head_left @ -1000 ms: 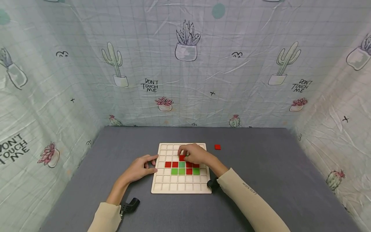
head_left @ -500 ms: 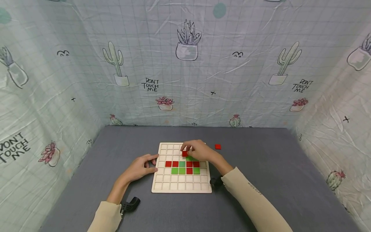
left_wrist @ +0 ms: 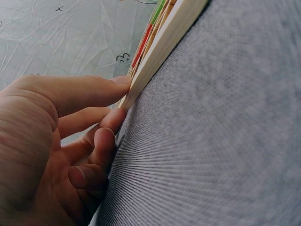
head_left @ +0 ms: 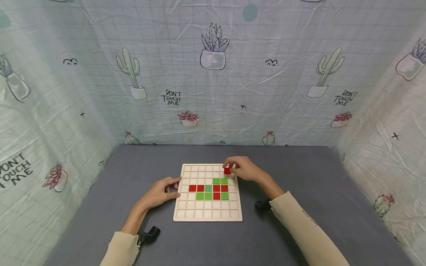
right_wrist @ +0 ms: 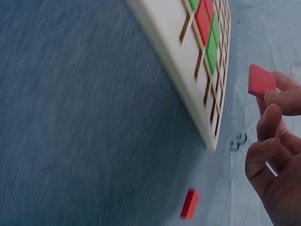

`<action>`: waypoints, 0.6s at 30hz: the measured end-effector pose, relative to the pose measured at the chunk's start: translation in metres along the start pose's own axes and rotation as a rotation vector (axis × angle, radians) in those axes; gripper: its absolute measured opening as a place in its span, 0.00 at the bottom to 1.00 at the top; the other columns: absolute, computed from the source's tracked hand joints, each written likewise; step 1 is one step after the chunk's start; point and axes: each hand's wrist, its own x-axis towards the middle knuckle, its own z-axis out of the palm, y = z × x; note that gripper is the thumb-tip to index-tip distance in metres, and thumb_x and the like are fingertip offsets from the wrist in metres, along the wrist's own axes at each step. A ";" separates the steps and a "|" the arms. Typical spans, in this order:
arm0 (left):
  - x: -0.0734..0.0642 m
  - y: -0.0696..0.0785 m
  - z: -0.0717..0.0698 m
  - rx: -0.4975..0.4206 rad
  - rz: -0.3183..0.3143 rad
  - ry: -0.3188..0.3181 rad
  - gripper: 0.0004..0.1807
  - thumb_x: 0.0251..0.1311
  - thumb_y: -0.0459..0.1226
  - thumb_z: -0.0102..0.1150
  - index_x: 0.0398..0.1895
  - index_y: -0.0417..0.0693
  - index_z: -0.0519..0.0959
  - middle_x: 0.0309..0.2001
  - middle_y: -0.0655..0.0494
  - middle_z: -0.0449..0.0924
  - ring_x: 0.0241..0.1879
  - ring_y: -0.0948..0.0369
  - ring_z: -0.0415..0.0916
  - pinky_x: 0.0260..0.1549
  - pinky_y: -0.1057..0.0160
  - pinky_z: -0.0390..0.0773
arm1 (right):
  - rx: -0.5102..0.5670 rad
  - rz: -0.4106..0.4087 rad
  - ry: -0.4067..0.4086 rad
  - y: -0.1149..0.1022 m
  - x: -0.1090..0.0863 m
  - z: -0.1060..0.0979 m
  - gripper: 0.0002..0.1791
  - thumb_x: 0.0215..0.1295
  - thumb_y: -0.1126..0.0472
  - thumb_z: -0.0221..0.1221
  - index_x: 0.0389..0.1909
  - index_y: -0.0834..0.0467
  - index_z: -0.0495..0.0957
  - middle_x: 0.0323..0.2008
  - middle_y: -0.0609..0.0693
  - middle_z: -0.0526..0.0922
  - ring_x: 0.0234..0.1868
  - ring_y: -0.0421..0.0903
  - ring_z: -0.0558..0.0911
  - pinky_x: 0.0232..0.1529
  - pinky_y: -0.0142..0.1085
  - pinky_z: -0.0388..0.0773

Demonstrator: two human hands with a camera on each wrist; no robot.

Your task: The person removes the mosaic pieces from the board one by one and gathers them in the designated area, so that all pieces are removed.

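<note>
Board (head_left: 208,214), flat on gray table (head_left: 206,244), touched at its left edge by left hand (head_left: 159,193), thumb and forefinger spread; red and green tiles (head_left: 216,188) set across middle cells. Raised above its far right part, red tile (head_left: 227,171), pinched by right hand (head_left: 245,169). Near board's corner, loose tile (right_wrist: 190,204), also red, on table; behind, printed cloth (head_left: 213,92).

Board (right_wrist: 164,33) cut off above (right wrist view).
</note>
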 end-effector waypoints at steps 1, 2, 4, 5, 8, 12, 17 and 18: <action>0.000 0.000 0.000 -0.001 -0.003 0.000 0.35 0.62 0.39 0.72 0.71 0.41 0.74 0.42 0.56 0.79 0.25 0.68 0.65 0.28 0.68 0.68 | 0.005 0.005 0.001 0.003 -0.002 -0.002 0.15 0.71 0.72 0.56 0.53 0.59 0.84 0.44 0.55 0.86 0.25 0.41 0.73 0.30 0.35 0.71; 0.000 0.000 0.000 0.001 -0.005 0.001 0.34 0.61 0.39 0.72 0.71 0.41 0.75 0.42 0.56 0.79 0.25 0.68 0.65 0.28 0.68 0.68 | 0.005 0.009 0.005 0.006 -0.005 -0.005 0.15 0.71 0.72 0.56 0.53 0.60 0.84 0.44 0.56 0.86 0.25 0.41 0.74 0.30 0.35 0.72; -0.001 0.000 0.000 0.000 0.001 -0.001 0.34 0.62 0.39 0.72 0.71 0.40 0.74 0.42 0.55 0.79 0.25 0.68 0.65 0.28 0.68 0.68 | 0.013 0.023 0.011 0.012 -0.009 -0.009 0.14 0.71 0.71 0.57 0.53 0.60 0.84 0.45 0.57 0.85 0.26 0.41 0.75 0.30 0.36 0.73; -0.001 0.000 0.000 0.000 0.000 -0.002 0.34 0.62 0.40 0.72 0.71 0.40 0.74 0.42 0.56 0.79 0.26 0.68 0.65 0.28 0.68 0.67 | 0.013 0.033 0.018 0.015 -0.011 -0.011 0.14 0.72 0.71 0.57 0.53 0.60 0.84 0.46 0.57 0.85 0.27 0.42 0.76 0.31 0.36 0.74; 0.000 0.001 0.000 -0.002 -0.013 -0.005 0.34 0.62 0.40 0.72 0.71 0.41 0.74 0.42 0.57 0.79 0.26 0.68 0.66 0.28 0.68 0.68 | 0.024 0.057 0.034 0.025 -0.016 -0.016 0.14 0.72 0.71 0.58 0.54 0.60 0.84 0.47 0.58 0.85 0.31 0.49 0.82 0.32 0.37 0.76; 0.001 0.001 0.000 -0.005 -0.027 -0.007 0.34 0.62 0.40 0.72 0.71 0.43 0.75 0.43 0.58 0.79 0.26 0.68 0.66 0.29 0.68 0.68 | 0.041 0.102 0.050 0.035 -0.022 -0.025 0.15 0.72 0.71 0.57 0.55 0.60 0.83 0.49 0.59 0.85 0.35 0.54 0.85 0.34 0.38 0.79; 0.001 0.001 0.001 -0.008 -0.025 -0.006 0.34 0.61 0.39 0.73 0.71 0.43 0.75 0.42 0.58 0.79 0.26 0.68 0.67 0.29 0.68 0.69 | 0.043 0.149 0.066 0.049 -0.031 -0.032 0.15 0.72 0.71 0.56 0.55 0.59 0.83 0.50 0.61 0.84 0.37 0.51 0.84 0.36 0.39 0.81; 0.001 0.001 0.001 -0.009 -0.025 -0.006 0.34 0.61 0.39 0.73 0.71 0.43 0.75 0.42 0.58 0.79 0.26 0.68 0.67 0.29 0.68 0.69 | 0.041 0.155 0.068 0.052 -0.033 -0.034 0.15 0.72 0.71 0.56 0.55 0.59 0.83 0.51 0.61 0.84 0.37 0.51 0.85 0.36 0.39 0.81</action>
